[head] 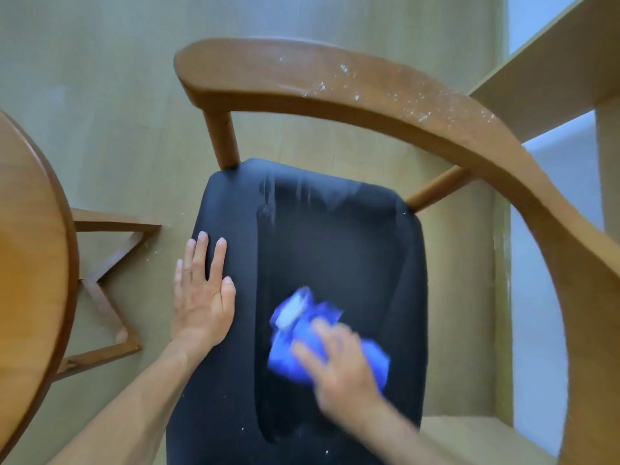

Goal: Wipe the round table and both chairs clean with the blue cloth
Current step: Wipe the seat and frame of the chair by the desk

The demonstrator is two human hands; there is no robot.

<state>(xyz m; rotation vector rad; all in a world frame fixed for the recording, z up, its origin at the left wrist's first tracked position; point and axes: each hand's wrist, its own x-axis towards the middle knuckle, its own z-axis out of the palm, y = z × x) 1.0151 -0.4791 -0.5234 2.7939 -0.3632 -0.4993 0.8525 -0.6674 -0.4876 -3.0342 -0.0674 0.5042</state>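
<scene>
Down on the chair's seat, the blurred right hand presses the cloth, its grip unclear; the left hand lies flat, fingers spread, holding nothing.

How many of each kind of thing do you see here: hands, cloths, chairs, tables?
Hands: 2, left hand and right hand
Blue cloth: 1
Chair: 1
Round table: 1
Total: 5
</scene>
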